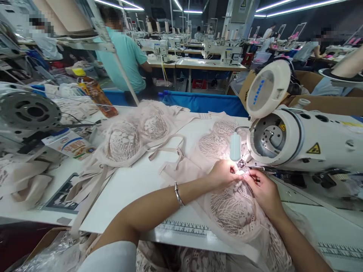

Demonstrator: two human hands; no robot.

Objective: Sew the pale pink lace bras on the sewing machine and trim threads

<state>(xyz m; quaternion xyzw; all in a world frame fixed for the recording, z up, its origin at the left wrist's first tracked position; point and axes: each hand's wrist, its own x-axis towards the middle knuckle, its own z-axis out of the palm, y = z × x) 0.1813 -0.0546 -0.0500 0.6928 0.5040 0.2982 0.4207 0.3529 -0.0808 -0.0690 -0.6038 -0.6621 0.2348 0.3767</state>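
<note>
A pale pink lace bra (229,206) lies on the white table (136,185) under the needle area of a white sewing machine (306,141). My left hand (224,173), with a silver bracelet on its wrist, pinches the lace right at the needle under the bright lamp. My right hand (262,189) grips the same lace from the right, fingertips close to the left hand's. The needle itself is hidden by glare and fingers.
A second lace bra (133,138) with loose straps lies spread at the table's left. A printed box (70,145), a bottle (96,94) and another machine's handwheel (30,111) sit at far left. A person in a teal shirt (127,56) stands beyond the table.
</note>
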